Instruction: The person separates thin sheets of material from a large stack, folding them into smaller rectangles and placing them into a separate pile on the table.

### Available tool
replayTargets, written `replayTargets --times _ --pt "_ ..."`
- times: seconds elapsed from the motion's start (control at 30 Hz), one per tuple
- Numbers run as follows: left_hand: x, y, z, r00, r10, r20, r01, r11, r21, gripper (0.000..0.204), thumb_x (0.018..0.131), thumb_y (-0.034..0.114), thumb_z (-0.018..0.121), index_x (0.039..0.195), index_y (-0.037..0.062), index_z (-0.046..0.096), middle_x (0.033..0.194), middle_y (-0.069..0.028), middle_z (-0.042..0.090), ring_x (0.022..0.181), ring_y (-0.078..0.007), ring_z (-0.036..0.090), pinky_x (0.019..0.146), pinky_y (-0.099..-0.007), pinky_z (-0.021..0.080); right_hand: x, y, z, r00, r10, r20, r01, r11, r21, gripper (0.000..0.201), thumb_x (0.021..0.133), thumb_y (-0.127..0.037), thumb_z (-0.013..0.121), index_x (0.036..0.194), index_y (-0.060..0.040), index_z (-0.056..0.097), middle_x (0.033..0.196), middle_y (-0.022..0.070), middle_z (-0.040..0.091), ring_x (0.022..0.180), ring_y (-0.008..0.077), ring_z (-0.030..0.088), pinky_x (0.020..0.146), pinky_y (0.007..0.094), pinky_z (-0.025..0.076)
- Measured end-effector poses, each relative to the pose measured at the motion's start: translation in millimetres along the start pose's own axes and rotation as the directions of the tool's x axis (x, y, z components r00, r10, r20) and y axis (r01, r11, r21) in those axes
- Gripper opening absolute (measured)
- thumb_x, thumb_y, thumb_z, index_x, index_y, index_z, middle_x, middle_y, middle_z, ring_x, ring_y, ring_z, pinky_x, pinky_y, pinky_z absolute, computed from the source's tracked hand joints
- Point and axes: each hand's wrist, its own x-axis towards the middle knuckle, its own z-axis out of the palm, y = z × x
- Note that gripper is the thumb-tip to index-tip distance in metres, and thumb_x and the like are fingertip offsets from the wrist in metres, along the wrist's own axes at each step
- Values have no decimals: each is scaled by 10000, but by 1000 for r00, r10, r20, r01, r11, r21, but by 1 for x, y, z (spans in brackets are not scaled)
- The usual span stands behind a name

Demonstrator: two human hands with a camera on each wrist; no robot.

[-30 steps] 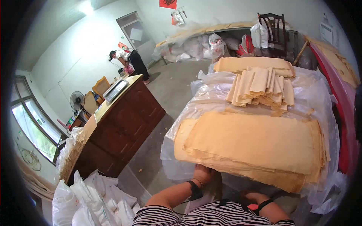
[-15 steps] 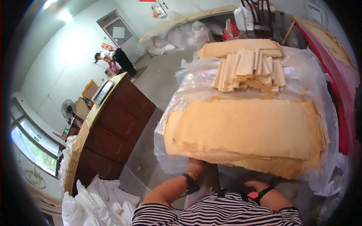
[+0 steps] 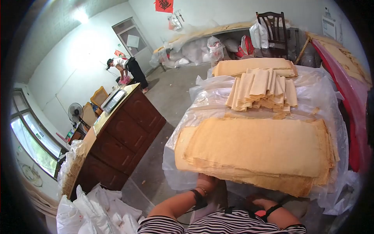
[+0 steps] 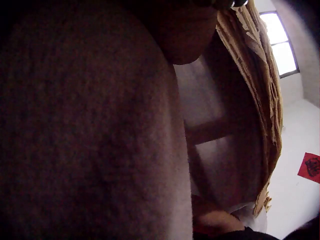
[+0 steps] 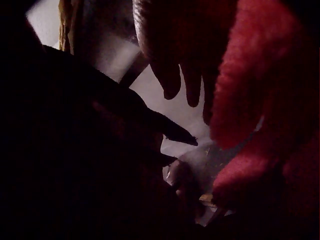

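Observation:
A broad stack of thin tan sheets (image 3: pixel 257 146) with ragged edges lies in front of me on the plastic-covered table. My left hand (image 3: pixel 205 183) is at the near left edge of this stack, its fingertips hidden under the overhang. In the left wrist view the layered sheet edges (image 4: pixel 257 85) show beyond the dark hand. Lower, by my lap, my right hand (image 3: pixel 261 202) hangs beneath the stack's front. Its fingers (image 5: pixel 192 85) point loosely down in the right wrist view, holding nothing visible. Beside them is a fuzzy red piece (image 5: pixel 245 75).
Folded tan strips (image 3: pixel 263 89) are heaped behind the stack, with another sheet pile (image 3: pixel 255 67) farther back. Clear plastic sheeting (image 3: pixel 187 117) drapes the table. A brown wooden desk (image 3: pixel 128 132) and white sacks (image 3: pixel 93 214) are at left; another person (image 3: pixel 130 68) bends over behind the desk.
The head view dipped and then came back up, shifting the whole scene. Both hands stay in about the same place by the stack, and the sheets lie as before.

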Motion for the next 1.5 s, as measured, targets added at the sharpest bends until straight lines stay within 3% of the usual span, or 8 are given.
replayTargets --times 0.2,0.27,0.4,0.57,0.77,0.97,1.07,1.5 --pt "-3 4 -11 998 -59 33 58 998 5 487 896 430 614 1296 155 645 1312 -172 632 1223 -408 568 1016 -540 447 26 50 20 999 -33 -3 32 965 259 410 974 -195 619 1365 -73 632 1312 64 661 1182 177 586 1006 330 449" --pt "-3 1 -10 993 -72 94 71 997 6 480 900 430 610 1291 155 647 1313 -167 632 1218 -406 570 1005 -543 452 25 45 19 999 -34 -9 35 956 293 408 970 -209 624 1353 -69 638 1275 53 671 1125 161 595 958 324 465" --pt "-6 -5 0 999 -41 27 40 999 18 468 908 420 600 1291 153 648 1289 -170 645 1199 -409 582 994 -546 457 20 21 11 995 97 35 -102 972 213 386 976 -276 614 1296 -68 674 1202 49 691 1048 148 595 900 337 477" --pt "-8 -3 4 1000 -23 8 22 998 58 459 915 416 591 1280 147 660 1254 -177 665 1179 -408 596 994 -551 455 12 25 13 977 212 -16 -210 975 75 375 976 -322 597 1232 -70 705 1191 54 700 1072 168 611 929 351 477" --pt "-2 -25 38 997 -2 75 1 1000 1 448 915 433 588 1250 150 681 1239 -183 672 1168 -405 603 992 -553 455 -17 24 5 983 182 14 -180 959 218 371 971 -309 596 1234 -71 704 1195 56 700 1082 175 614 942 354 476" --pt "-3 13 -36 953 -200 227 231 965 -121 470 909 478 602 1242 158 688 1229 -181 677 1160 -397 612 1004 -532 454 -35 18 -1 978 192 85 -209 892 401 367 967 -296 595 1236 -72 703 1200 58 699 1091 181 618 955 356 474" --pt "-5 -9 7 996 -77 48 80 994 -76 460 915 477 598 1241 165 687 1235 -177 675 1162 -397 610 1004 -529 451 -31 4 -6 977 190 96 -213 884 416 365 964 -289 595 1237 -72 703 1202 58 699 1096 185 619 962 358 474" --pt "-12 -14 7 990 -74 124 77 997 -18 480 949 484 557 1254 132 673 1263 -201 641 1210 -400 561 1033 -535 419 -86 -15 -18 960 278 16 -251 838 485 360 955 -264 594 1240 -72 701 1212 65 699 1117 200 626 989 365 471"
